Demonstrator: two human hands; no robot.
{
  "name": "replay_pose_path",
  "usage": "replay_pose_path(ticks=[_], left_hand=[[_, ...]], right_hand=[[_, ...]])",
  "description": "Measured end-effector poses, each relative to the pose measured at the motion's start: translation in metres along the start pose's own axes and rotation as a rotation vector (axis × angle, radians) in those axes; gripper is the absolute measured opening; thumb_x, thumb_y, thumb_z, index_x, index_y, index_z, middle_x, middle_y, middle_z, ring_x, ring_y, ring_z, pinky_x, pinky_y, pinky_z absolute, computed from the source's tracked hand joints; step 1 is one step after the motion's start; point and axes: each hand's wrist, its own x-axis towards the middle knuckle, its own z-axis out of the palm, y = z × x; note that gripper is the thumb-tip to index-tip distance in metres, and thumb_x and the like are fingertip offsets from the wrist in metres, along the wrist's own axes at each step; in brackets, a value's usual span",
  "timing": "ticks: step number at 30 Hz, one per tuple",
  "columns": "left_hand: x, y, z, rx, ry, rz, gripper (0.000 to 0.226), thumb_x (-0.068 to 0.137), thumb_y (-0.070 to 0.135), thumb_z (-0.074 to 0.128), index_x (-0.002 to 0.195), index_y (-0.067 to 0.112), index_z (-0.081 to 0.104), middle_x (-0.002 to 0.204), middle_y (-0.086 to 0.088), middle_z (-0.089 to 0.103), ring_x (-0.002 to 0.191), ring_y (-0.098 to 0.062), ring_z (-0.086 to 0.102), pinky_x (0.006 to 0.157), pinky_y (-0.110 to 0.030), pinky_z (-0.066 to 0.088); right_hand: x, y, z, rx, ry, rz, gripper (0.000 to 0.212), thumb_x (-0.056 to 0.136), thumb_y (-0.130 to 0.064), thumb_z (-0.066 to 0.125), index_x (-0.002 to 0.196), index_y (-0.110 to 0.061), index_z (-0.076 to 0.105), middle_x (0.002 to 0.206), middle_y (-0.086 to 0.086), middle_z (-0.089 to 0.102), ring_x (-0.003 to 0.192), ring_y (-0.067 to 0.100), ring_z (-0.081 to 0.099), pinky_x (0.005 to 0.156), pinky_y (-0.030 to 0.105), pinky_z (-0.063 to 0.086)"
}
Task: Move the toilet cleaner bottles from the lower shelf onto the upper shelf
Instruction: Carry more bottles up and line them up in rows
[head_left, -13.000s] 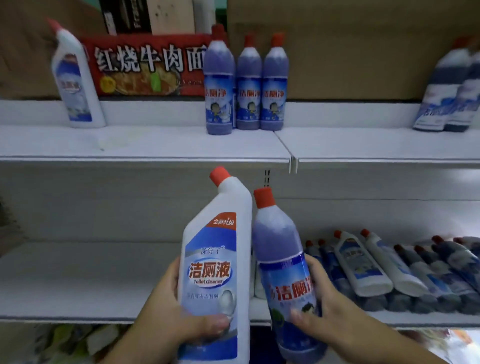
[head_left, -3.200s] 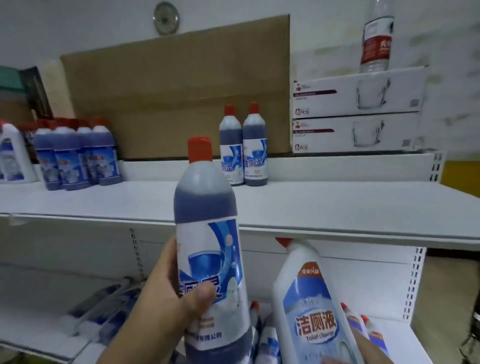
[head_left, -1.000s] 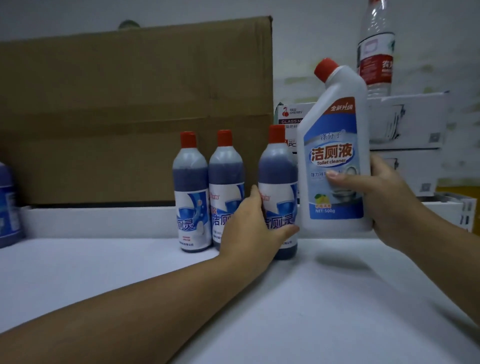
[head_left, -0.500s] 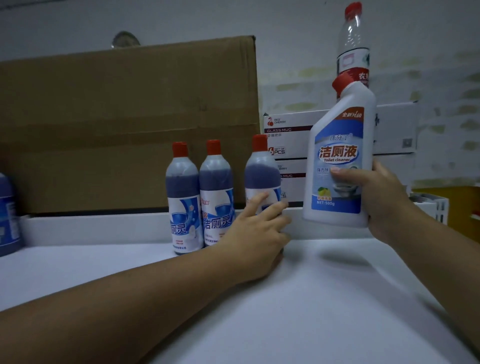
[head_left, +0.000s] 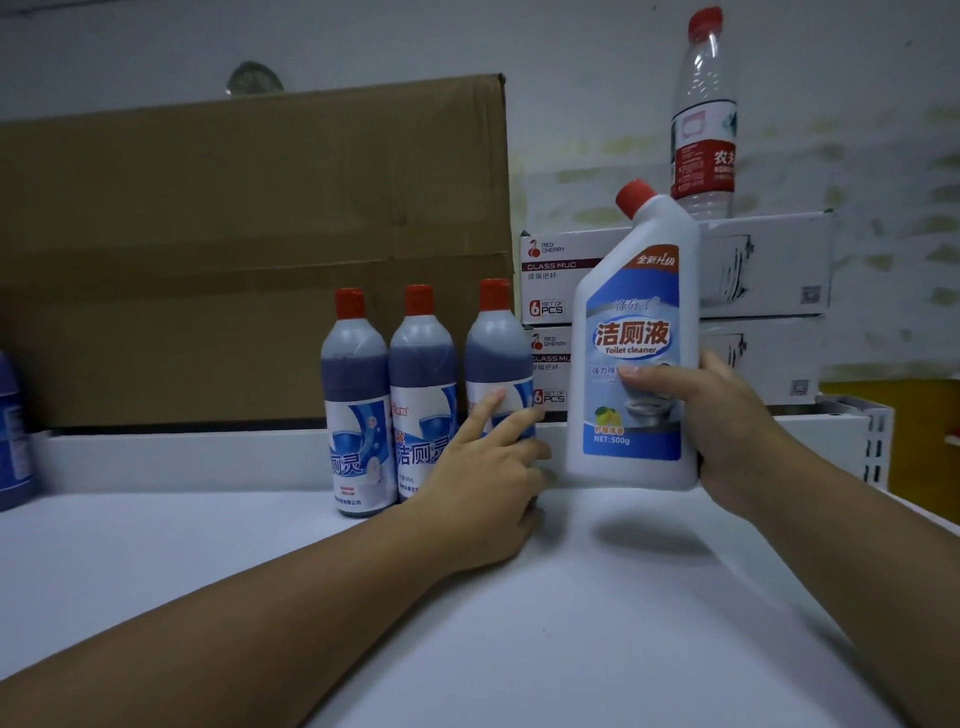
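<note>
Three dark blue toilet cleaner bottles with red caps stand in a row at the back of the white upper shelf (head_left: 571, 623): the left one (head_left: 356, 395), the middle one (head_left: 422, 389) and the right one (head_left: 496, 358). My left hand (head_left: 491, 478) rests against the right one with its fingers straight. My right hand (head_left: 727, 431) grips a white toilet cleaner bottle (head_left: 636, 353) with an angled red cap, upright and just above the shelf, right of the row. The lower shelf is out of view.
A big cardboard box (head_left: 249, 249) stands behind the row. Two stacked white glass-mug boxes (head_left: 769, 270) sit behind the white bottle, with a clear water bottle (head_left: 704, 114) on top. Another blue bottle (head_left: 13, 431) shows at the far left edge.
My right hand has lowered the white bottle close to the shelf beside the row. My left hand has let go of the right blue bottle and now touches it with straight fingers.
</note>
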Motion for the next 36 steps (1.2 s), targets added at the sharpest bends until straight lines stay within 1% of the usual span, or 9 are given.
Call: replay_pose_path(ticks=[2, 4, 8, 11, 13, 16, 22, 31, 36], left_hand=[[-0.006, -0.004, -0.009, -0.322, 0.193, 0.005, 0.031, 0.089, 0.025, 0.059, 0.119, 0.019, 0.064, 0.130, 0.002, 0.061, 0.133, -0.018, 0.043, 0.117, -0.045, 0.015], [-0.015, -0.010, -0.028, -0.618, 0.405, -0.204, 0.026, 0.087, 0.015, 0.062, 0.112, 0.011, 0.067, 0.116, -0.004, 0.067, 0.115, -0.019, 0.059, 0.099, -0.033, 0.047], [-0.038, -0.022, -0.070, -1.073, 0.302, -0.675, 0.017, 0.096, 0.024, 0.048, 0.104, 0.022, 0.062, 0.099, 0.009, 0.065, 0.098, -0.007, 0.061, 0.074, -0.014, 0.050], [-0.084, -0.032, -0.086, -1.364, 0.208, -0.938, 0.032, 0.098, 0.038, 0.038, 0.108, 0.018, 0.061, 0.107, 0.001, 0.065, 0.109, -0.018, 0.059, 0.091, -0.030, 0.049], [-0.127, -0.035, -0.096, -1.385, 0.183, -1.015, 0.038, 0.097, 0.044, 0.031, 0.104, 0.021, 0.061, 0.114, -0.001, 0.063, 0.113, -0.019, 0.056, 0.101, -0.038, 0.041], [-0.178, -0.040, -0.112, -1.415, 0.235, -1.136, 0.040, 0.099, 0.042, 0.028, 0.105, 0.018, 0.060, 0.124, -0.008, 0.061, 0.118, -0.022, 0.054, 0.105, -0.041, 0.040], [-0.289, -0.073, -0.156, -1.495, 0.496, -1.240, 0.035, 0.100, 0.037, 0.031, 0.091, 0.019, 0.060, 0.096, 0.000, 0.066, 0.098, -0.018, 0.060, 0.091, -0.036, 0.046], [-0.452, -0.166, -0.186, -1.443, 0.585, -1.244, 0.033, 0.100, 0.036, 0.031, 0.096, 0.018, 0.058, 0.095, -0.003, 0.067, 0.090, -0.018, 0.063, 0.078, -0.034, 0.051], [-0.509, -0.220, -0.178, -1.344, 0.599, -1.257, 0.035, 0.101, 0.034, 0.029, 0.092, 0.020, 0.061, 0.090, -0.001, 0.068, 0.084, -0.014, 0.063, 0.069, -0.027, 0.054]], right_hand=[[-0.002, -0.002, 0.005, -0.007, -0.038, -0.005, 0.032, 0.076, -0.013, 0.071, 0.104, -0.019, 0.057, 0.095, 0.006, 0.071, 0.082, 0.026, 0.070, 0.064, 0.040, 0.058], [-0.008, -0.005, 0.011, -0.008, -0.092, -0.003, 0.039, 0.076, -0.014, 0.072, 0.112, -0.017, 0.056, 0.099, 0.008, 0.071, 0.087, 0.028, 0.070, 0.071, 0.045, 0.058], [-0.027, -0.019, 0.032, -0.019, -0.244, -0.043, 0.058, 0.063, -0.018, 0.074, 0.117, -0.014, 0.053, 0.104, 0.009, 0.069, 0.094, 0.029, 0.067, 0.077, 0.046, 0.057], [-0.052, -0.024, 0.062, -0.067, -0.330, -0.035, 0.063, 0.060, -0.016, 0.074, 0.119, -0.018, 0.052, 0.106, 0.007, 0.067, 0.097, 0.029, 0.065, 0.085, 0.052, 0.053], [-0.071, -0.025, 0.094, -0.117, -0.406, 0.009, 0.064, 0.060, -0.016, 0.077, 0.119, -0.022, 0.052, 0.109, 0.006, 0.067, 0.099, 0.029, 0.064, 0.089, 0.056, 0.050], [-0.096, -0.025, 0.148, -0.101, -0.493, 0.021, 0.056, 0.069, -0.011, 0.076, 0.117, -0.024, 0.051, 0.105, 0.001, 0.065, 0.092, 0.021, 0.063, 0.080, 0.045, 0.049], [-0.157, -0.023, 0.290, -0.037, -0.572, -0.023, 0.044, 0.071, -0.011, 0.076, 0.102, -0.029, 0.051, 0.098, -0.003, 0.065, 0.087, 0.018, 0.064, 0.068, 0.032, 0.052], [-0.234, -0.013, 0.467, 0.034, -0.638, -0.007, 0.069, 0.053, -0.020, 0.076, 0.117, -0.018, 0.052, 0.107, 0.007, 0.068, 0.098, 0.028, 0.066, 0.085, 0.048, 0.055], [-0.235, 0.008, 0.551, 0.044, -0.656, 0.020, 0.055, 0.066, -0.013, 0.078, 0.115, -0.018, 0.054, 0.107, 0.007, 0.069, 0.099, 0.028, 0.066, 0.089, 0.052, 0.052]])
